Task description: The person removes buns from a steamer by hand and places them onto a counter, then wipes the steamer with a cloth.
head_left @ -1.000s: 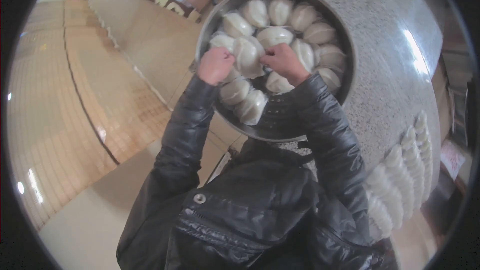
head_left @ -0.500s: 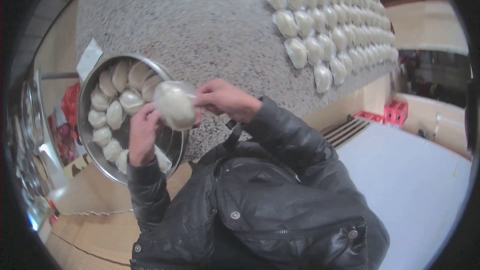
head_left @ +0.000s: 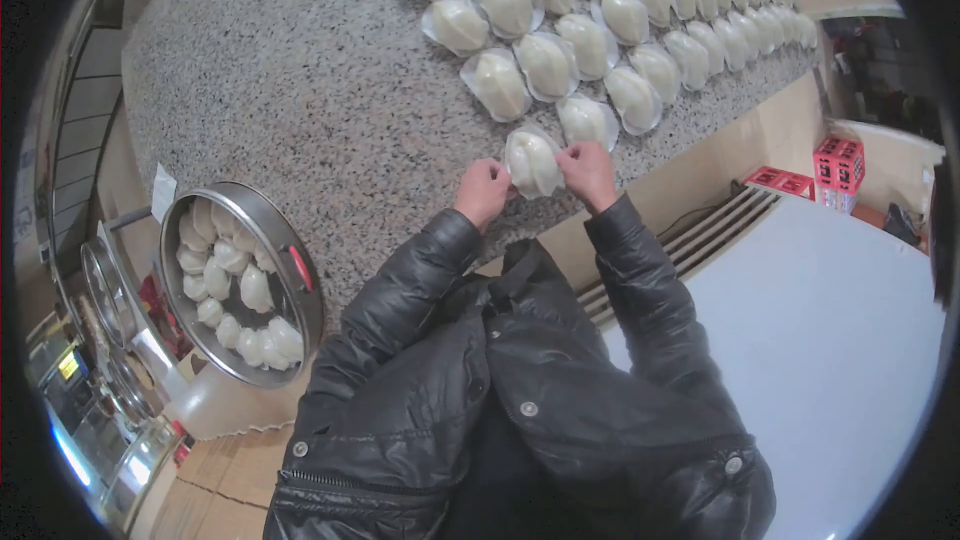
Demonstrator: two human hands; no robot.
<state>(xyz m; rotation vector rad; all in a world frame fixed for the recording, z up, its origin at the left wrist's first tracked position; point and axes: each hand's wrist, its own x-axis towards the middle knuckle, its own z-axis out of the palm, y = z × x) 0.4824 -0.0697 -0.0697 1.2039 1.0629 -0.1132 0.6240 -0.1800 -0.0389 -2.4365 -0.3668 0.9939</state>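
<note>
Bun (head_left: 533,162) moved away from pan (head_left: 272,232), over counter (head_left: 300,90), left hand (head_left: 482,194) and right hand (head_left: 588,176) pinching its opposite sides

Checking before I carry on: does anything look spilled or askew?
Nothing stands out. White oval dough pieces lie in rows on the speckled grey stone counter, others inside the round silver metal pan; no spill shows.

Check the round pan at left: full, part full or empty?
Part full: white buns sit in the pan, but its dark bottom shows bare between some of them.
</note>
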